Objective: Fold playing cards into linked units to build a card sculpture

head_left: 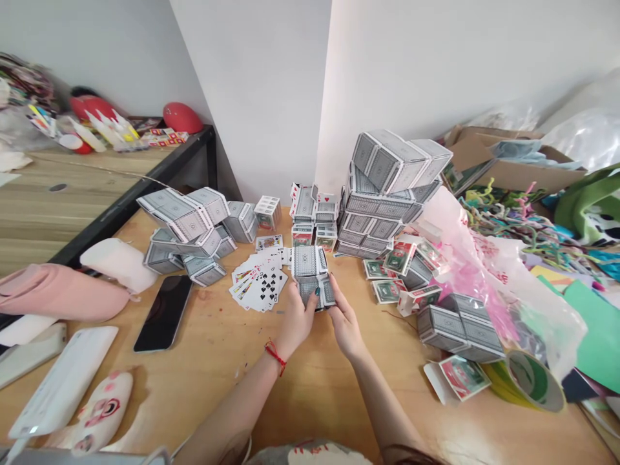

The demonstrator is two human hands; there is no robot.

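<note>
The left hand (301, 311) and right hand (345, 320) grasp the card block (310, 263) from either side, between the table's (208, 361) middle and its far edge; the two-sided hold probably keeps its folded cards pressed together. Just left of it, the fanned cards (261, 281) lie face up, perhaps spread for easy picking. Towards the far edge, right of the middle, the tall stack (375, 200) likely relies on its blocks bearing on one another. Several fingertips are hidden, and whether the held block touches the table is unclear; the plastic bag (477, 248) obscures things towards the right edge
</note>
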